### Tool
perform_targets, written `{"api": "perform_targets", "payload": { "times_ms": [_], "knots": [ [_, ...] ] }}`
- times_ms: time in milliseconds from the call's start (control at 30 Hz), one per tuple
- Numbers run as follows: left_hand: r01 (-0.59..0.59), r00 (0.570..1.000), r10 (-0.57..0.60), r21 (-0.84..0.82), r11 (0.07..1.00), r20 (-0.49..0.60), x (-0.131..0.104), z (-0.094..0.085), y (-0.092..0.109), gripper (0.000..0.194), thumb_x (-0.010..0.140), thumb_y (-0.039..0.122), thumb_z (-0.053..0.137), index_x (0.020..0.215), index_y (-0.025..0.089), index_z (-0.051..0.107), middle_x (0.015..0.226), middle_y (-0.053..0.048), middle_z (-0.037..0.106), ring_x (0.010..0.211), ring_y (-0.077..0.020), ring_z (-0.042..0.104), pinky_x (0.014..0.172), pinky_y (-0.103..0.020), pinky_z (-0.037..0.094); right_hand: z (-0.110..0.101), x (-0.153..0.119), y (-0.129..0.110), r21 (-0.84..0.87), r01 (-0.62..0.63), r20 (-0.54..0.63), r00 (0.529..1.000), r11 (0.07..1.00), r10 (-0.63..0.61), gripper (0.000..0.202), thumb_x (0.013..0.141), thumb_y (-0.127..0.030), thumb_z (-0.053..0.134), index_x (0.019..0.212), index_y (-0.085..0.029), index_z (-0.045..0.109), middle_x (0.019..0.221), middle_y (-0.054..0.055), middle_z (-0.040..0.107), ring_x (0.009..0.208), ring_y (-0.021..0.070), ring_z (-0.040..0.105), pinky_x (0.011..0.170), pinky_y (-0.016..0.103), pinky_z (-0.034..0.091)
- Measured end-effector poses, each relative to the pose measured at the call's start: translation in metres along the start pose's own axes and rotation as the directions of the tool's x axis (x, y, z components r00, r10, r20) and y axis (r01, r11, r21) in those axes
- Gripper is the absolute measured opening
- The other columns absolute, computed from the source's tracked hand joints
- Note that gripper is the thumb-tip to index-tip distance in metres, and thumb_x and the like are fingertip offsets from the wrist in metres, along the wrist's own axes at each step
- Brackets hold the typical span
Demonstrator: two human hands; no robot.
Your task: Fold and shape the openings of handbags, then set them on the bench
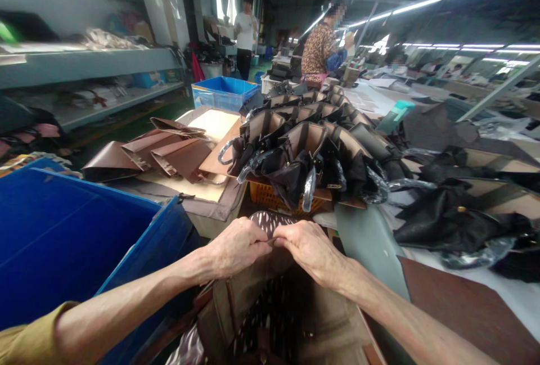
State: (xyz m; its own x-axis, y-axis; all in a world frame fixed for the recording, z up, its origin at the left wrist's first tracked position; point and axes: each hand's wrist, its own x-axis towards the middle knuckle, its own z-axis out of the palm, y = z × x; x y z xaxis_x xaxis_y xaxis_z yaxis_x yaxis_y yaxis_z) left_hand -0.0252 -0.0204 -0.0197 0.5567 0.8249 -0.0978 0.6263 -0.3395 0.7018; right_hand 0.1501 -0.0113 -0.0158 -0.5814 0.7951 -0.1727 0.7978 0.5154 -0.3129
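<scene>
A brown and tan bag (337, 325) lies open in front of me, its inside facing up. My left hand (238, 247) pinches the far edge of this bag between thumb and fingers. Close beside it, my right hand (310, 247) pinches the same edge, and the fingertips of both hands almost touch. Patterned dark cloth with white marks (270, 220) shows just beyond the hands. Both forearms reach in from the lower corners.
Black bags with wrapped handles (304, 140) crowd the table ahead, above an orange basket (270, 196). Brown pieces (177, 154) lie left of them. A large blue bin (76, 230) stands at the left; more black bags (468, 213) are at right. Two people stand farther back.
</scene>
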Motion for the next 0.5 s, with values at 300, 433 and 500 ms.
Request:
{"api": "perform_targets", "payload": {
  "times_ms": [300,433,500],
  "knots": [
    [0.049,0.995,-0.044,-0.054,0.997,0.091,-0.001,-0.006,-0.009,0.017,0.075,0.026,0.053,0.065,0.016,0.062,0.053,0.006,0.042,0.051,-0.0071,0.038,0.047,-0.017,0.024,-0.005,0.0,0.006,0.094,-0.015,0.024,1.0,0.995,0.012,0.021,0.083,-0.031,0.046,0.079,-0.024,0.065,0.07,-0.002,0.065,0.068,0.013,0.056,0.06,0.022,0.031],
    [0.19,0.964,-0.193,0.037,0.981,0.18,-0.013,-0.016,-0.013,0.023,0.072,0.036,0.055,0.066,0.016,0.062,0.053,0.005,0.047,0.05,-0.0084,0.04,0.043,-0.018,0.023,-0.017,-0.01,0.025,0.158,-0.08,0.063,0.996,0.984,0.071,0.014,0.078,-0.031,0.051,0.078,-0.023,0.063,0.072,-0.003,0.063,0.072,0.0139,0.054,0.061,0.022,0.03],
    [0.221,0.959,-0.234,0.097,0.97,0.157,-0.021,-0.019,-0.013,0.022,0.072,0.036,0.054,0.065,0.016,0.061,0.054,0.004,0.048,0.05,-0.0089,0.041,0.044,-0.018,0.024,-0.02,-0.016,0.034,0.195,-0.131,0.096,0.989,0.972,0.114,0.015,0.079,-0.03,0.049,0.078,-0.022,0.061,0.072,-0.003,0.062,0.072,0.014,0.054,0.06,0.022,0.03]
  ]
}}
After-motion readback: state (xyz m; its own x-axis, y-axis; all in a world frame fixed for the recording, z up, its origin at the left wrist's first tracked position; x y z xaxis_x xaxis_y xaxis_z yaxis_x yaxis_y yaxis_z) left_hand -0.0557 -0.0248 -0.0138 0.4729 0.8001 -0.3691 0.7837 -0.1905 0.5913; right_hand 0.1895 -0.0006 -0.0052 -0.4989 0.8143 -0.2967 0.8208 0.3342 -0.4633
